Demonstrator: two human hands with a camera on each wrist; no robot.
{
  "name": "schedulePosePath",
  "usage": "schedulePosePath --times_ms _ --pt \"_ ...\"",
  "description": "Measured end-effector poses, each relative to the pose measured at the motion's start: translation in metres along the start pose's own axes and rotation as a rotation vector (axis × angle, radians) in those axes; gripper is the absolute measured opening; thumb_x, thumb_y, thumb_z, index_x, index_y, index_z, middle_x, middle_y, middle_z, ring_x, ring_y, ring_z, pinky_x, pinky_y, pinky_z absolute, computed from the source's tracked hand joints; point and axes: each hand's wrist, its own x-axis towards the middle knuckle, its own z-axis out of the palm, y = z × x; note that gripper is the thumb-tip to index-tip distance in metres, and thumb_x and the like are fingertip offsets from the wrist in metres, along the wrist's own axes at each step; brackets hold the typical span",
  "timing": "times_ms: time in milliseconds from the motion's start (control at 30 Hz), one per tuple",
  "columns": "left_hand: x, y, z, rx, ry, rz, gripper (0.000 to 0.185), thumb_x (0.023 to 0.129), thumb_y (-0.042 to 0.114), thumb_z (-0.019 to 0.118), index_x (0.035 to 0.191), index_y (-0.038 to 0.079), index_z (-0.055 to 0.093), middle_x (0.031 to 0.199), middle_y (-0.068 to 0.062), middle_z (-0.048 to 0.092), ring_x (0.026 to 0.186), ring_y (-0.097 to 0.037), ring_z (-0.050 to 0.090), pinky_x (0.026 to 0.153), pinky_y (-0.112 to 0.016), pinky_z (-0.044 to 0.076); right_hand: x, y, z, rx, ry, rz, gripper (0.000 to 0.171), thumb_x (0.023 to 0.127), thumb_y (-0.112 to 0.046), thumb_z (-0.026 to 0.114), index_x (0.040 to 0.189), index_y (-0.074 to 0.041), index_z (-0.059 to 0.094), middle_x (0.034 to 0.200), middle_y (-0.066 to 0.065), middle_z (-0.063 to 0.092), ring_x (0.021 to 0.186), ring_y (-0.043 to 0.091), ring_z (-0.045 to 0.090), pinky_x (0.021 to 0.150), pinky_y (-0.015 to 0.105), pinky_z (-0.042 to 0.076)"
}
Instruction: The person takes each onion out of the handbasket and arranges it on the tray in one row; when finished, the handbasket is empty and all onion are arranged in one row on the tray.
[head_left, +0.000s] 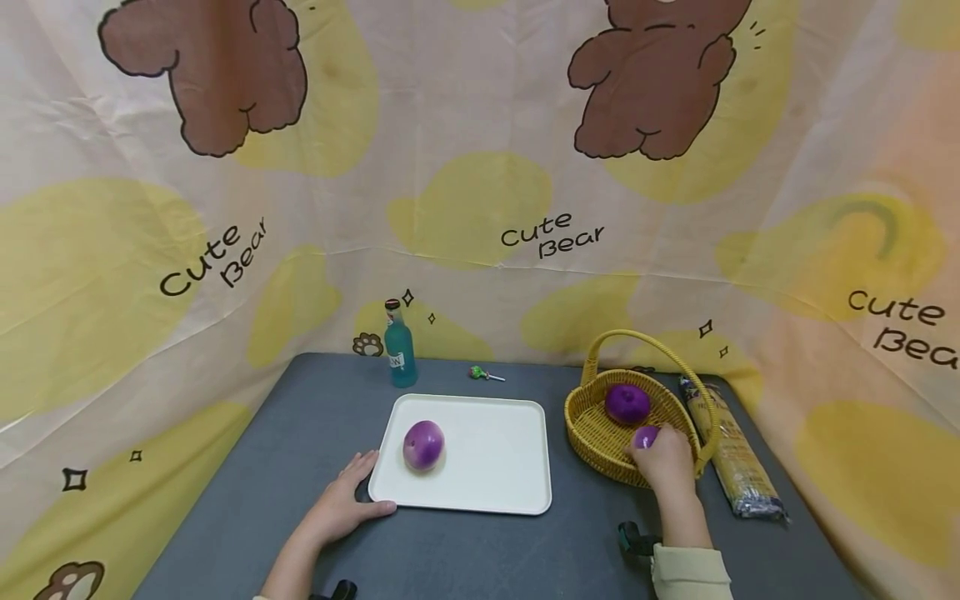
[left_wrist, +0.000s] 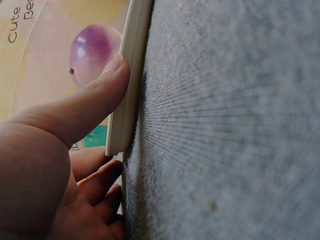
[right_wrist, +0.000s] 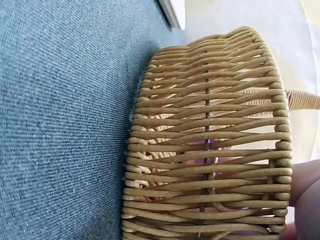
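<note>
Touching the white tray (head_left: 495, 454) at its near left corner: your left hand (head_left: 339, 505), thumb and fingers extended, spread apart. On the tray's left part: one purple ball (head_left: 423, 445). In the yellow wicker basket (head_left: 588, 442): a second ball (head_left: 627, 403); just beside it, a third ball (head_left: 646, 437), held by your right hand (head_left: 667, 461), fingers curled. Behind the tray: blue bottle (head_left: 401, 354), lollipop (head_left: 477, 373). Right of the basket: long packet (head_left: 738, 458).

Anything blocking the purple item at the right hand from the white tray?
Yes: the tray-side wall of the basket stands between that purple item and the white tray. Past it, only tabletop shows.
</note>
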Motion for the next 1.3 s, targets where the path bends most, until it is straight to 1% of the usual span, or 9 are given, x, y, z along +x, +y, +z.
schedulePosePath --times_ms 100,233,400,567,667,767,967,1100,1300 --pt "0.0 0.0 0.0 0.002 0.001 0.003 0.106 0.076 0.052 0.085 0.158 0.007 0.033 0.163 -0.02 0.032 0.152 -0.046 0.018 0.114 -0.072 0.023 -0.002 -0.002 -0.002 0.013 0.025 0.012 0.082 0.082 -0.027 0.08 0.132 0.026 0.041 0.128 0.047 0.046 0.117 0.059 0.049 0.098 0.067 0.044" --pt "0.0 -0.001 0.0 0.007 0.0 0.012 0.106 0.076 0.053 0.084 0.158 0.007 0.034 0.162 -0.02 0.033 0.152 -0.046 0.019 0.114 -0.072 0.023 -0.005 -0.005 -0.003 0.013 0.062 0.001 0.087 0.083 -0.031 0.079 0.136 0.024 0.039 0.131 0.046 0.046 0.121 0.061 0.047 0.1 0.068 0.042" --pt "0.0 -0.002 -0.001 -0.008 0.003 0.024 0.105 0.077 0.051 0.084 0.158 0.007 0.034 0.163 -0.019 0.032 0.153 -0.045 0.017 0.115 -0.071 0.021 -0.008 -0.009 -0.005 0.02 0.119 -0.027 0.089 0.084 -0.038 0.08 0.138 0.022 0.041 0.13 0.044 0.051 0.12 0.059 0.05 0.099 0.068 0.043" --pt "0.0 -0.001 -0.001 -0.004 0.001 0.024 0.105 0.077 0.052 0.084 0.158 0.008 0.033 0.163 -0.02 0.032 0.153 -0.045 0.017 0.114 -0.072 0.022 -0.011 -0.014 -0.01 0.042 0.097 -0.047 0.089 0.085 -0.042 0.079 0.141 0.017 0.041 0.134 0.041 0.051 0.122 0.057 0.051 0.099 0.066 0.045" --pt "0.001 -0.001 -0.001 0.002 0.001 0.018 0.105 0.077 0.052 0.083 0.158 0.008 0.033 0.163 -0.02 0.032 0.153 -0.045 0.017 0.114 -0.072 0.023 -0.013 -0.017 -0.012 0.051 0.079 -0.073 0.085 0.086 -0.043 0.078 0.141 0.013 0.044 0.135 0.038 0.053 0.121 0.055 0.053 0.098 0.065 0.046" --pt "0.0 -0.002 0.0 0.002 0.002 0.014 0.106 0.077 0.053 0.084 0.158 0.008 0.033 0.163 -0.02 0.032 0.153 -0.045 0.017 0.114 -0.072 0.022 -0.015 -0.021 -0.013 0.064 0.081 -0.104 0.084 0.086 -0.043 0.078 0.143 0.009 0.045 0.137 0.035 0.054 0.123 0.053 0.054 0.1 0.064 0.046" --pt "0.001 -0.002 0.0 -0.001 0.001 0.017 0.105 0.077 0.052 0.084 0.158 0.008 0.033 0.163 -0.019 0.032 0.153 -0.045 0.016 0.114 -0.072 0.021 -0.017 -0.033 -0.014 0.094 0.049 -0.125 0.094 0.086 -0.047 0.078 0.15 0.008 0.037 0.148 0.034 0.045 0.133 0.052 0.046 0.107 0.064 0.041" --pt "0.001 -0.002 -0.001 -0.003 0.001 0.015 0.105 0.077 0.052 0.084 0.158 0.008 0.033 0.163 -0.019 0.032 0.153 -0.045 0.016 0.115 -0.072 0.021 -0.018 -0.042 -0.012 0.115 0.039 -0.156 0.095 0.086 -0.047 0.078 0.153 0.005 0.035 0.151 0.033 0.042 0.137 0.052 0.043 0.11 0.064 0.039" --pt "0.0 -0.003 -0.001 -0.009 0.007 0.027 0.105 0.077 0.052 0.084 0.158 0.007 0.034 0.162 -0.02 0.032 0.153 -0.045 0.017 0.115 -0.071 0.021 -0.018 -0.054 -0.005 0.138 0.063 -0.212 0.091 0.085 -0.041 0.081 0.151 0.005 0.038 0.15 0.031 0.044 0.136 0.051 0.044 0.11 0.063 0.038"
